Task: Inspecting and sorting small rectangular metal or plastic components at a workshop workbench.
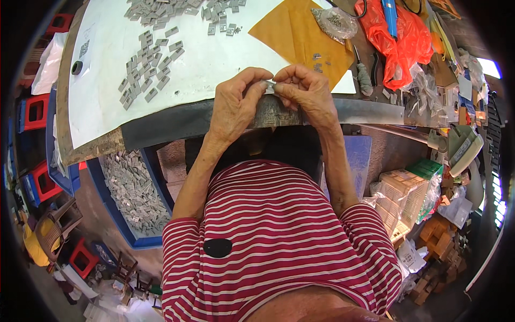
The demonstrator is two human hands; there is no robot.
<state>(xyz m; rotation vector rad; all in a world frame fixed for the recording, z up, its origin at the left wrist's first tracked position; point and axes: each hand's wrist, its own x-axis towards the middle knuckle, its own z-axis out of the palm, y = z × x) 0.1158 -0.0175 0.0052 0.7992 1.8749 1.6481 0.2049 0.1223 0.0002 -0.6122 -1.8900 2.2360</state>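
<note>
My left hand and my right hand meet at the near edge of the white-covered worktable. Together their fingertips pinch a small grey metal piece, which is mostly hidden by the fingers. Several similar grey pieces lie scattered on the white sheet to the left of my hands, and more lie along the far edge. My red-and-white striped shirt fills the lower middle of the view.
A blue bin full of grey pieces stands under the table at left. An orange-brown sheet, a clear bag of small parts, an orange plastic bag and tools lie at right. Crates and boxes crowd the floor at right.
</note>
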